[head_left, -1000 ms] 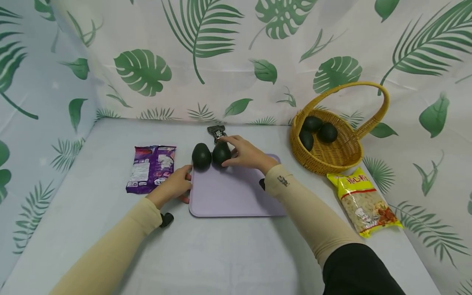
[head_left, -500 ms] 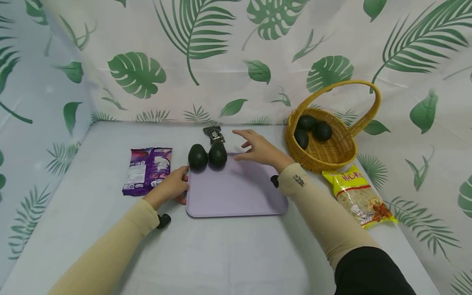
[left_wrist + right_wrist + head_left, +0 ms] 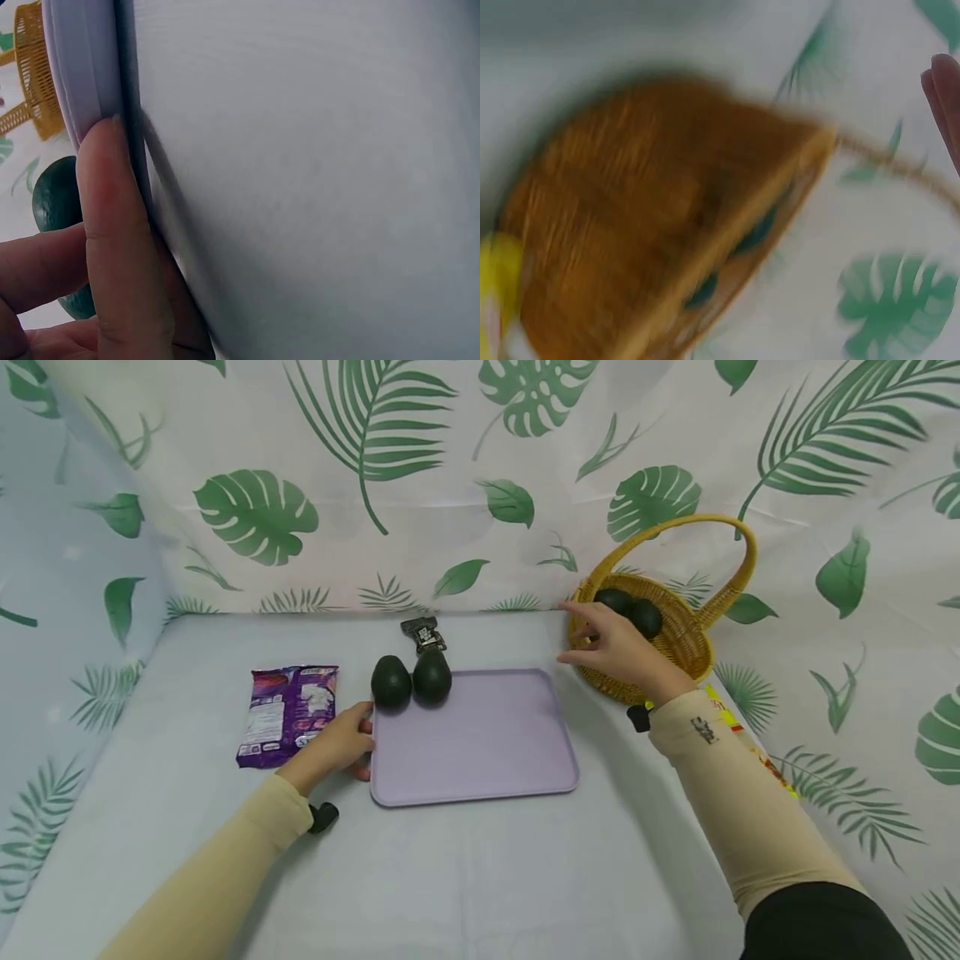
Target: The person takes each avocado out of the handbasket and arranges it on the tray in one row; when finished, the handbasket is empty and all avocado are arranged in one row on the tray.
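Observation:
My left hand (image 3: 336, 745) touches the left edge of a lilac tray (image 3: 480, 739); in the left wrist view a straight finger (image 3: 120, 225) lies against the tray's outer wall (image 3: 82, 67). Two dark green avocados stand side by side at the tray's back left corner, a left avocado (image 3: 392, 683) and a right avocado (image 3: 432, 677). My right hand (image 3: 618, 643) is over the near left side of a woven basket (image 3: 693, 639), fingers apart and holding nothing. Behind it, dark avocados (image 3: 645, 617) show in the basket, partly hidden.
A purple packet (image 3: 288, 714) lies left of the tray. Behind the avocados is a small black item (image 3: 423, 633) with pale print. A yellow food bag (image 3: 723, 708), mostly covered by my right sleeve, lies in front of the basket. A leaf-print cloth (image 3: 420, 552) hangs at the back.
My right hand has let go of the right avocado on the tray and moved right to the basket. The left hand keeps its place at the tray's edge.

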`<control>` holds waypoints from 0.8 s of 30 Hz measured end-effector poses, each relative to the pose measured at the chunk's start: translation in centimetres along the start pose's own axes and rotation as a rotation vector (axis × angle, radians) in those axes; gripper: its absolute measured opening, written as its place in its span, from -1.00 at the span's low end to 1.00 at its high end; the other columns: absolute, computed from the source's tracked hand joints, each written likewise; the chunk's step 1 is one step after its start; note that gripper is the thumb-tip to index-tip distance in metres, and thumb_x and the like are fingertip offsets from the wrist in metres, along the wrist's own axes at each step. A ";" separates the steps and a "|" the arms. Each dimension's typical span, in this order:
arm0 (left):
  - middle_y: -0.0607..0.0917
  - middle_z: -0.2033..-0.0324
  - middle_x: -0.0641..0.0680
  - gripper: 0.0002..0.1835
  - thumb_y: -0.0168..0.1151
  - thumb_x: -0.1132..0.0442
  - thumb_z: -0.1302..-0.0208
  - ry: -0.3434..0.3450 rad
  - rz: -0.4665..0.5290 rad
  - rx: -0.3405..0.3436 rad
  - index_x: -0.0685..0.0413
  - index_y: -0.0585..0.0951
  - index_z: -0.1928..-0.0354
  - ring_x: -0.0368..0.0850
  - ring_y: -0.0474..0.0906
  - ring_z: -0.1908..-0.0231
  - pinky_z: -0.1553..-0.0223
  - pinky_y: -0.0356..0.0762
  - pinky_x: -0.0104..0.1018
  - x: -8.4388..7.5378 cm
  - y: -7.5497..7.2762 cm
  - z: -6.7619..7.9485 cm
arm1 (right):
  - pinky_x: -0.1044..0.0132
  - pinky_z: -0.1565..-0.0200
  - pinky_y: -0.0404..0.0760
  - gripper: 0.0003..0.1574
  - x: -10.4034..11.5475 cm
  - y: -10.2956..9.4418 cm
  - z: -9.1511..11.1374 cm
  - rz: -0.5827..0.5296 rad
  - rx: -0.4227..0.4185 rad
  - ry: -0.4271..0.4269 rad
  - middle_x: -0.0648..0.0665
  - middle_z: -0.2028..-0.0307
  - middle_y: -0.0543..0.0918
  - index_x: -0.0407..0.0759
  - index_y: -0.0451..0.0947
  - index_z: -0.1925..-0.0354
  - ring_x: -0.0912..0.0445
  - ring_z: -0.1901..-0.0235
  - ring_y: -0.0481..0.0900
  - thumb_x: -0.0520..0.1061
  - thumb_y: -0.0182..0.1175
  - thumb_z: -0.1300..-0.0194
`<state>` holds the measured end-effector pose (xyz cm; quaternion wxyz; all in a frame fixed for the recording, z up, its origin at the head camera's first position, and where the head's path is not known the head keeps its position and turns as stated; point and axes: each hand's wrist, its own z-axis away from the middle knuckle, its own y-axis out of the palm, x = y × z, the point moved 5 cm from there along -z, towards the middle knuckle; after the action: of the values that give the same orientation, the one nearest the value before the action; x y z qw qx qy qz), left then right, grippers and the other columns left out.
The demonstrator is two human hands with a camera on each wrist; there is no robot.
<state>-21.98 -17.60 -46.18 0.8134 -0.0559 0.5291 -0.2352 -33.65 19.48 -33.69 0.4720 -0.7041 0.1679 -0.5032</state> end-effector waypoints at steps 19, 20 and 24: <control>0.32 -0.05 0.33 -0.14 -0.02 0.57 -0.16 0.012 0.006 -0.014 0.30 -0.05 -0.53 0.14 0.50 0.17 0.47 0.79 -0.12 0.5 0.3 0.8 | -0.35 -0.37 0.23 -0.05 -9.5 -1.1 -2.6 0.240 0.328 0.273 -0.47 -0.47 0.01 -0.13 0.00 -0.55 -0.37 -0.42 0.04 -0.09 0.22 -0.36; 0.32 -0.05 0.32 -0.14 -0.03 0.57 -0.16 0.014 0.006 -0.016 0.29 -0.04 -0.53 0.14 0.51 0.17 0.47 0.79 -0.12 0.3 0.4 0.7 | -0.35 -0.38 0.22 -0.06 -9.7 -1.1 -2.6 0.242 0.329 0.279 -0.47 -0.47 0.00 -0.13 -0.01 -0.55 -0.37 -0.43 0.03 -0.11 0.20 -0.36; 0.32 -0.06 0.32 -0.15 -0.03 0.57 -0.17 0.012 0.002 -0.020 0.28 -0.03 -0.53 0.13 0.52 0.19 0.47 0.79 -0.12 0.3 0.4 0.5 | -0.35 -0.40 0.17 -0.06 -10.0 -0.7 -2.8 0.244 0.331 0.279 -0.50 -0.47 -0.01 -0.18 -0.05 -0.56 -0.38 -0.43 0.00 -0.14 0.16 -0.38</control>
<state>-21.28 -17.42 -46.31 0.8097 -0.0622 0.5365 -0.2295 -40.61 25.56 -38.44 0.6105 -0.5155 0.2303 -0.5555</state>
